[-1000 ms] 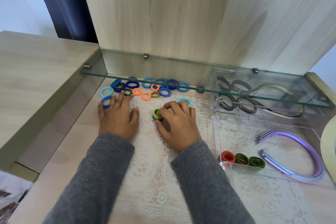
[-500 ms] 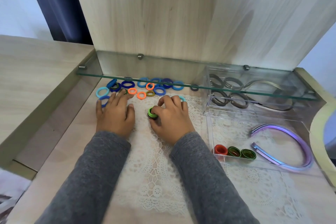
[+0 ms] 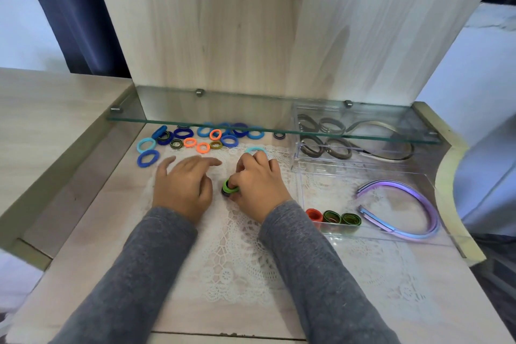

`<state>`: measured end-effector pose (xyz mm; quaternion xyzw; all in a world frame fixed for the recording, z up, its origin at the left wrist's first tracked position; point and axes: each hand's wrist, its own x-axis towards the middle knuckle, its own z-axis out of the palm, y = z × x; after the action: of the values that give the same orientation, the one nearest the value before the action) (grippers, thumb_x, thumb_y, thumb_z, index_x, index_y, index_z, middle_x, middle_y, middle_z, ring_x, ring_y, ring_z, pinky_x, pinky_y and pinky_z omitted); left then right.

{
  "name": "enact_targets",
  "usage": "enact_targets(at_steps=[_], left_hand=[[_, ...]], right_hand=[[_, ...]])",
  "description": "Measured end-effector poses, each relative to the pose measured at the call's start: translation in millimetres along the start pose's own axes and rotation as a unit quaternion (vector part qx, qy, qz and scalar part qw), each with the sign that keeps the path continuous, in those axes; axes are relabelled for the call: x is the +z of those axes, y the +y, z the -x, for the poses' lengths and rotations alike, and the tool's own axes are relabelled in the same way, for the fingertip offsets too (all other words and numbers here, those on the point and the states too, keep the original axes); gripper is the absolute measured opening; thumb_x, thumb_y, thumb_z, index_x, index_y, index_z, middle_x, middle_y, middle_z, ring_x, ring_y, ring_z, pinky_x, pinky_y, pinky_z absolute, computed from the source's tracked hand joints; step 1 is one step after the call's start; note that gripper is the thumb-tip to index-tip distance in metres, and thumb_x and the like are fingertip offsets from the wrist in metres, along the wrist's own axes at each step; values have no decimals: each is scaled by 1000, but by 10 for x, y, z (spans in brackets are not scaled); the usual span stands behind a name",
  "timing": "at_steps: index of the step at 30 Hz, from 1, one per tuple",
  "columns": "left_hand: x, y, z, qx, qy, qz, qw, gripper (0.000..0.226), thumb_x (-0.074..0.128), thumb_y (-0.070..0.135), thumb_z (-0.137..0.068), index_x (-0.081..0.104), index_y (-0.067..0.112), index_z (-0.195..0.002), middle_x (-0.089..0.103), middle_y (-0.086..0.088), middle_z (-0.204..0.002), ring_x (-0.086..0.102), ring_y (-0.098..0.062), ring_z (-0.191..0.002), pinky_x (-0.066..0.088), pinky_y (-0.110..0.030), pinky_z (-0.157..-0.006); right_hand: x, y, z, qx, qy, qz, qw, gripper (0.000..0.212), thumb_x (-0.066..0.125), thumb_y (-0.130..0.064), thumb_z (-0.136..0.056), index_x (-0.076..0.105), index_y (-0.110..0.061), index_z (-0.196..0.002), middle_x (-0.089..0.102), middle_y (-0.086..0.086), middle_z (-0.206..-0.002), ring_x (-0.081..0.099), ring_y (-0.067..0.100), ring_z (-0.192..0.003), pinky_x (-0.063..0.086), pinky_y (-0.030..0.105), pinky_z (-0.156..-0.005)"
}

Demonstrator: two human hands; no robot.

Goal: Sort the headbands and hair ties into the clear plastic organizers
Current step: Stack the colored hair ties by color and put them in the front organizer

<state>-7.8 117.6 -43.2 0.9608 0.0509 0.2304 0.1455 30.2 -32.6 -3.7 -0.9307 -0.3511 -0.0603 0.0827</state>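
Observation:
My right hand [image 3: 258, 186] grips a green hair tie [image 3: 229, 188] over the lace mat, fingers curled round it. My left hand [image 3: 183, 184] lies beside it with fingers relaxed, holding nothing. Several blue, orange and olive hair ties [image 3: 195, 138] are scattered at the back under the glass shelf, and a light blue tie [image 3: 255, 150] lies just beyond my right hand. The near clear organizer [image 3: 371, 234] holds a red tie [image 3: 314, 214], two green ties [image 3: 340, 218] and a purple headband [image 3: 405, 207]. The far organizer [image 3: 300, 148] holds dark ties and a dark headband [image 3: 391, 142].
A glass shelf [image 3: 273, 128] juts out over the back of the table, above the loose ties and the far organizer. A wooden panel rises behind it. A raised wooden ledge [image 3: 55, 126] borders the left side, and a curved pale edge [image 3: 446, 176] the right.
My left hand has drawn back from the loose ties toward the mat. My right hand has pulled the green tie nearer to me. The camera has shifted.

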Motion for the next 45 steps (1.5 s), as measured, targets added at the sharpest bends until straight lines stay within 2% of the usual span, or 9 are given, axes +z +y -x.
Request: enact_targets(at_steps=[7,11,17,21,26,32,36,39,45], left_hand=[[30,170,228,9,-90,177,980,60,36,14,-72,55,38,-124,58,28,-112,59,-2,-104,18,-38,-115],[52,224,307,19,-105,176,979,60,38,15,-71,57,30,-125,56,28,-105,63,-7,-90,18,-39,-116],[-3,328,319,2,-122,194,973,59,36,16,-70,58,31,-122,66,19,-105,64,-11,-95,11,-26,-113],[-69,494,245,9,-125,221,967,59,35,16,-69,60,29,-122,63,19,-110,52,5,-103,11,-26,-113],[-102,752,102,26,-132,239,962,60,33,17,-70,58,31,-124,62,21,-114,46,10,-103,11,-28,-114],[-55,1084,-23,49,-148,244,957,58,34,18,-74,56,31,-125,64,18,-118,51,-3,-114,13,-31,-115],[5,1257,-63,62,-159,245,954,51,39,12,-82,56,31,-126,64,16,-119,44,8,-103,11,-30,-116],[58,1323,-66,72,-166,257,949,59,30,19,-74,57,31,-124,64,17,-118,37,16,-96,8,-27,-115],[221,1290,-76,104,-164,244,950,57,28,17,-77,57,27,-125,61,13,-125,48,6,-111,5,-24,-117]], right_hand=[[-107,61,117,-7,-26,2,1000,22,58,-35,-89,68,-29,-108,45,-3,-113,31,24,-109,26,37,-89],[-162,113,178,-14,-38,2,999,23,60,-35,-88,68,-32,-110,46,-2,-112,32,24,-109,26,37,-89],[-270,191,232,-28,-55,33,998,22,60,-33,-89,67,-34,-110,47,-2,-112,33,24,-109,28,38,-92],[-474,300,278,-28,-79,30,996,22,60,-35,-89,67,-35,-110,47,-2,-111,33,23,-110,28,37,-94],[-772,512,343,-13,-99,37,994,22,64,-40,-85,68,-36,-105,46,-3,-112,31,21,-110,26,37,-98],[-956,790,438,20,-113,54,992,25,68,-42,-82,68,-37,-106,41,-5,-106,30,21,-110,26,36,-95],[-977,936,514,33,-124,56,990,24,68,-42,-82,68,-37,-105,39,-5,-107,29,22,-112,26,37,-99],[-931,1016,564,40,-125,51,990,23,68,-42,-81,69,-36,-104,42,-5,-109,29,21,-112,25,37,-100],[-796,1083,596,47,-133,41,989,22,67,-41,-82,69,-34,-103,42,-6,-108,29,22,-114,25,40,-102]])
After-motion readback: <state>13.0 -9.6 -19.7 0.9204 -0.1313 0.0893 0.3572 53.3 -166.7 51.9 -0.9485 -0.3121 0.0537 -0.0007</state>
